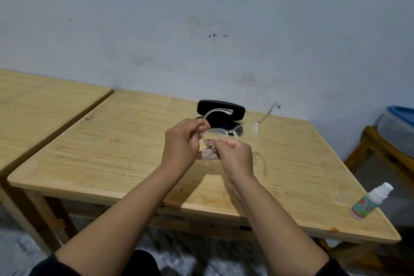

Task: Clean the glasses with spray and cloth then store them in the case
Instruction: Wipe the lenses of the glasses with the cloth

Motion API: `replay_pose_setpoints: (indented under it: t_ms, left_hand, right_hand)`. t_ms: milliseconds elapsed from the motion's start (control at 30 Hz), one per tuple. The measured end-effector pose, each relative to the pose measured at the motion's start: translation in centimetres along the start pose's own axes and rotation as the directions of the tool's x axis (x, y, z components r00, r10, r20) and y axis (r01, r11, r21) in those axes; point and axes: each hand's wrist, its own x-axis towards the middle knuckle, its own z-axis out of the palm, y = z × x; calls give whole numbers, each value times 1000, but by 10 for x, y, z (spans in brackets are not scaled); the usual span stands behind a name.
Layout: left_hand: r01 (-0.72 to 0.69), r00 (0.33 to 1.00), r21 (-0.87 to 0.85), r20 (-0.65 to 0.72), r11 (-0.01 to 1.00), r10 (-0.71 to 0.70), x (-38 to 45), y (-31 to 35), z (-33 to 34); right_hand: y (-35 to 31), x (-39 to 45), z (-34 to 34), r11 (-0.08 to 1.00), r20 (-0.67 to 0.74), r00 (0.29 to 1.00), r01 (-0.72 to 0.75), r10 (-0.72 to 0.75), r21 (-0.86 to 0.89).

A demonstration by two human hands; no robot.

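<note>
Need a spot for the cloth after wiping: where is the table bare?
Bare: the table's whole left half, and the strip between the hands and the spray at the right corner. Crowded: the middle back, where the open case sits behind the glasses and cloth.

The left hand point(182, 141) covers the outer corner of the glasses point(233, 131) where lens and arm meet, and the right hand point(235, 154) hides most of the cloth point(207, 154), of which only a crumpled end shows between the wrists. The glasses and hands hide the lower half of the open case point(220, 108) near the desk's point(112, 152) far edge. The spray bottle's point(370, 201) label, at the desk's near right corner, is too blurred to read. A blue-lidded container point(401, 123) is cut off by the right edge.
</note>
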Motion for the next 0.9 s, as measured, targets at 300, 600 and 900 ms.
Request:
replay_pose_setpoints:
  t_ms: [300,600,900]
  left_hand:
    - [-86,996,34,27,996,85,-6,-2,-1]
    - [-149,989,40,-18,988,150,-4,6,4]
    - [-139,990,35,-15,990,140,0,5,1]
  right_hand:
    - [5,-6,2,992,-149,981,127,-126,-7]
    - [-9,1,13,927,-133,991,69,-21,369]
    - [-8,3,9,879,136,989,-18,-54,477]
